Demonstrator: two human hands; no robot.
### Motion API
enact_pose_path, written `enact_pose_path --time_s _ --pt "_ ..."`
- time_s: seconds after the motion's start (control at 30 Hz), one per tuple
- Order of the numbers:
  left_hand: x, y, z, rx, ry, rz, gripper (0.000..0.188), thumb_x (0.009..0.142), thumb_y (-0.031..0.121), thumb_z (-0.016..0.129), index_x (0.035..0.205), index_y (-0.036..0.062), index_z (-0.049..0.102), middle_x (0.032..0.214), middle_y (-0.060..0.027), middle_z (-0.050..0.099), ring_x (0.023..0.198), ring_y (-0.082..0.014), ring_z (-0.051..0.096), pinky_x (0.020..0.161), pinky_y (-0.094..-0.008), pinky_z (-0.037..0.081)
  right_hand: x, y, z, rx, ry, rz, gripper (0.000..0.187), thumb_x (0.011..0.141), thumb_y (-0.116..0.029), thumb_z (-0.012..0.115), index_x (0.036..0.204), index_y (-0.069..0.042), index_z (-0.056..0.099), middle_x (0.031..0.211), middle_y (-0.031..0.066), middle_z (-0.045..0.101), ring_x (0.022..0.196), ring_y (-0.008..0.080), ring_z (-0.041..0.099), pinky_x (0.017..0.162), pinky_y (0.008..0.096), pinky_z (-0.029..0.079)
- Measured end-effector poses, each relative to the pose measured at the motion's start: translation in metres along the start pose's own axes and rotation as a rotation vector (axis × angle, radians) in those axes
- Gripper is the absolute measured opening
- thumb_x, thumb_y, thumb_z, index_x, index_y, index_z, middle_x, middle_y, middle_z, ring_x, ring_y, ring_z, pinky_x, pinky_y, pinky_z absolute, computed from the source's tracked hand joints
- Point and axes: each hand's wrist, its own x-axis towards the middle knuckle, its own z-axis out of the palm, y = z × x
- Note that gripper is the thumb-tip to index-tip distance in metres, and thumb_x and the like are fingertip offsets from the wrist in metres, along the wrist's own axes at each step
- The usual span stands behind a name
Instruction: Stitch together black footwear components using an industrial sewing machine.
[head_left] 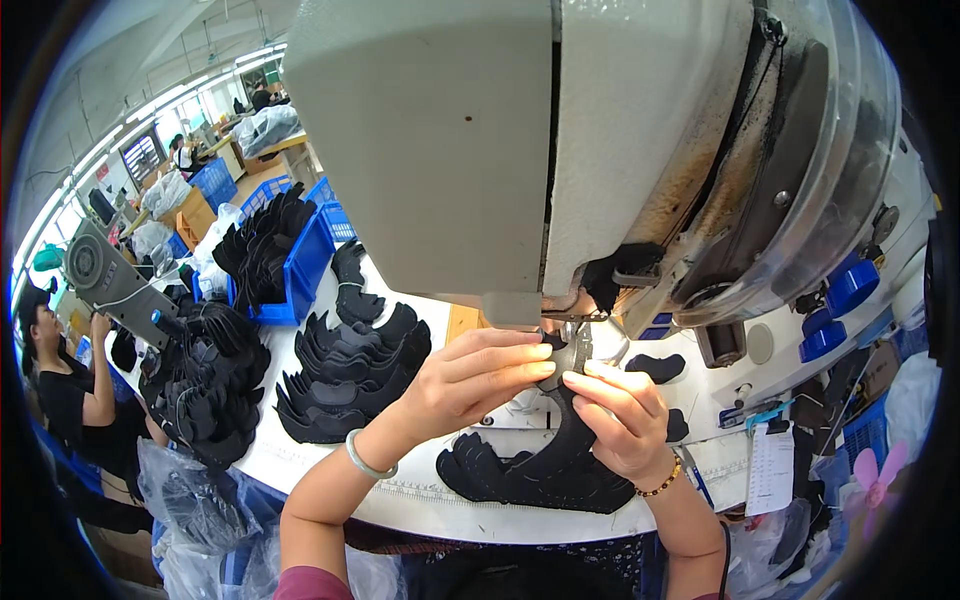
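Observation:
A sewing machine (430, 150) with a large pale grey head hangs over the work, its lit needle area low in the middle. Right under the presser foot (574, 350) is a curved black fabric piece (570, 435). From the left, my left hand (478, 372) has its fingertips pressed together on the piece's upper edge. Opposite it, my right hand (625, 415) pinches the same piece beside the foot, fingers bent. Below both hands, several overlapping black fabric pieces (490, 470) fan out along the table's front edge. The needle tip is hard to make out.
Left on the white table (285, 455) lie stacked black pieces (350, 370) and a bundled heap (205, 385). A blue crate (310, 260) holds more. Small black pieces (655, 368), a paper sheet (770, 470) and blue cups (850, 290) are right. Another person (75, 390) works far left.

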Motion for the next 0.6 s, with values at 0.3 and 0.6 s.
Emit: enact_pose_path --time_s 0.3,0.6 --pt "0.001 0.013 0.004 0.26 0.006 0.211 0.033 0.068 0.004 0.063 0.099 -0.0055 0.064 0.101 -0.0123 0.061 0.098 -0.0279 0.061 0.084 -0.0385 0.053 0.002 0.004 -0.004 -0.004 0.012 -0.039 0.019 0.074 -0.005 0.069 0.087 -0.011 0.057 0.101 0.003 0.067 0.089 0.018 0.063 0.06 0.0254 0.048" --pt "0.001 0.014 -0.003 0.285 -0.034 0.191 0.031 0.068 0.006 0.063 0.097 -0.0044 0.065 0.1 -0.0122 0.062 0.093 -0.0262 0.063 0.081 -0.0364 0.054 0.005 0.007 -0.003 0.016 -0.024 -0.132 0.017 0.076 -0.007 0.065 0.09 -0.01 0.056 0.099 0.0056 0.068 0.087 0.0209 0.064 0.06 0.0266 0.049"
